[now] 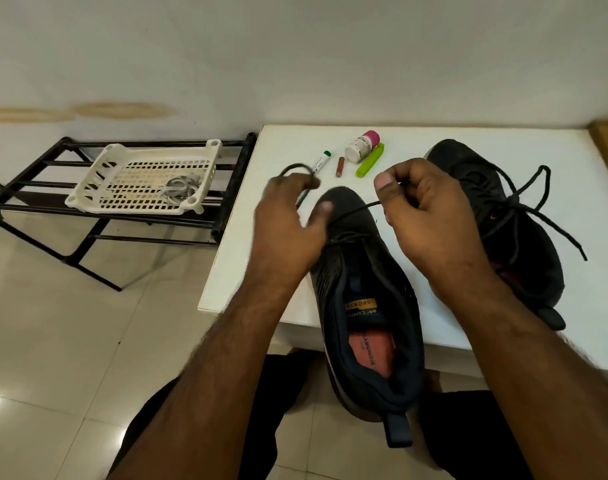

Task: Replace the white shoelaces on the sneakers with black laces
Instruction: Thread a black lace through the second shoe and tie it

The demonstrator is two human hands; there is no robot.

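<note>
A white table (pixel 247 271) is carrying both sneakers. The right hand (pixel 423 209) is pinching one end of the black lace (pixel 351 211), the left hand (pixel 288 216) gripping the other, over the near sneaker (pixel 368 306). Both ends should be getting drawn out evenly before crossing upward.

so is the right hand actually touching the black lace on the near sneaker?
Touching. Head view: the right hand pinches the black lace between thumb and fingers, and it runs taut down to the near sneaker.
</note>
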